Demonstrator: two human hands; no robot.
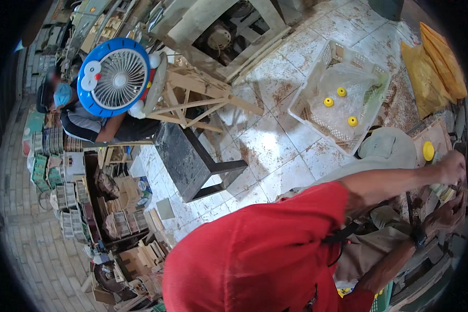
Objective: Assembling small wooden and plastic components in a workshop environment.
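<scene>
Both my hands are at the far right, close together over a cluttered low work spot. My left hand point(452, 169) is closed, its fingers curled; what it holds, if anything, is too small to make out. Just below it, my right hand point(444, 214), with a dark band on the wrist, has its fingers bent toward the left one, and any object in them is hidden. A yellow disc point(428, 151) lies beside my left hand, near a wooden board point(436, 132). Pale, narrow pieces point(444, 192) show between my wrists.
A white plastic crate point(302, 117) holds a clear bag and three yellow round pieces point(341, 92). Yellow sacks point(426, 78) stand beyond. Behind me are a dark low table point(184, 156), a blue fan point(120, 79) on a wooden stand and a seated person point(96, 122).
</scene>
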